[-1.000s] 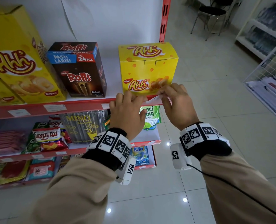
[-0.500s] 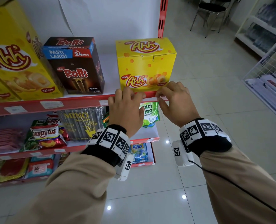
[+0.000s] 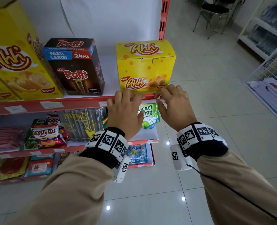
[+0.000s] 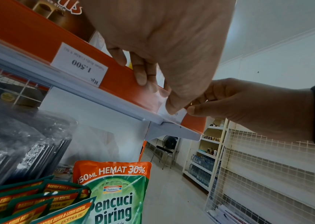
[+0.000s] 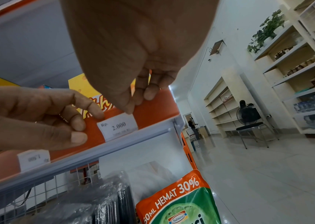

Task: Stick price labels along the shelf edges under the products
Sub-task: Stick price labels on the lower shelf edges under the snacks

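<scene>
- Under the small yellow Ahh box, on the red edge of the top shelf, both hands press a white price label marked Rp. 2.000 flat against the strip.
- Left hand: its grip is open, fingers fairly straight, tips resting on the strip just left of the label, clasping nothing.
- Right hand: fingers likewise extended, thumb tip on the label's top edge, nothing clasped (a press, not a pinch, as far as the right wrist view shows).
- Done, by my reading: three other labels already sit further left on this edge, one under the Rolls box reading 1.500; the lower shelf edges carry small white tags too.
- Left: this label looks almost seated and needs only a final smoothing; whether any products lack labels I cannot tell.
- Hidden: the head view shows the label barely at all, the hands covering it; no spare labels or backing sheet are in sight; small print under the price is unreadable.
</scene>
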